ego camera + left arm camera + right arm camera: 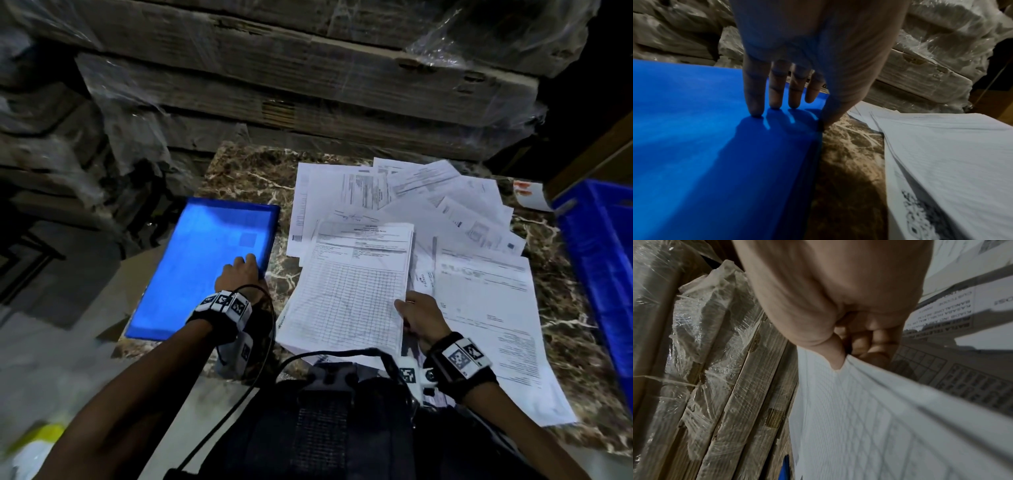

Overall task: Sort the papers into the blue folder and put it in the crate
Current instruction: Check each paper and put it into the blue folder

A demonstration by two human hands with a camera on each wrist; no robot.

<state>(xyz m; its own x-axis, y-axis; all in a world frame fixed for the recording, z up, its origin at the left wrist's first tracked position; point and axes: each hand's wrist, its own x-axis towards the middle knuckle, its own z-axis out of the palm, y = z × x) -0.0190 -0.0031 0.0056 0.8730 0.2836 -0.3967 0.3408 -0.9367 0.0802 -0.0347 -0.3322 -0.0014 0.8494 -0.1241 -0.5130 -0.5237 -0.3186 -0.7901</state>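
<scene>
A blue folder lies flat at the left of the marbled table. My left hand rests on it near its right edge, fingers straight, thumb at the folder's edge. A stack of gridded papers is lifted at its right side, pinched by my right hand, thumb on top and fingers curled beneath. More loose papers lie fanned out behind and to the right. A blue crate stands at the far right.
Shrink-wrapped cardboard boxes are stacked high behind the table. A white object with red marks lies near the crate. A bare strip of marbled table separates folder and papers. Floor and cardboard lie to the left.
</scene>
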